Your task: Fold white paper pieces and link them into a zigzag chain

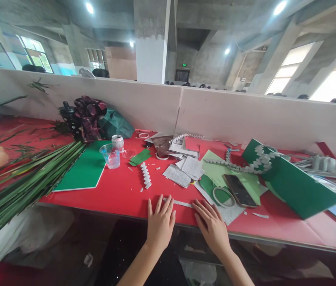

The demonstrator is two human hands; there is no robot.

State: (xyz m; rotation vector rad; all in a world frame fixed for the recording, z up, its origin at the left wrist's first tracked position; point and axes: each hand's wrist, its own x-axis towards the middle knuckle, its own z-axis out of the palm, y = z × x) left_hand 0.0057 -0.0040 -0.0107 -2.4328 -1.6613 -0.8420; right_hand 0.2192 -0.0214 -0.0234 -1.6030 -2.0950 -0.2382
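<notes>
**Red tabletop (132, 200): paper pieces and containers**

Left: flat green board (80, 172); teal bag (116, 124) behind. Drinks can (118, 143) stands beside a clear plastic cup (112, 159). Centre: short folded-paper chain (145, 175), printed paper scraps (178, 174); narrow paper strip (182, 203) near front edge. Right: light green sheet (252, 186), partly covered; folded green board (301, 188), propped upright.

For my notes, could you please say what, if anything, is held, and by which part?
Nothing is grasped: left hand and right hand lie palm-down, fingers at opposite ends of a paper strip.
</notes>
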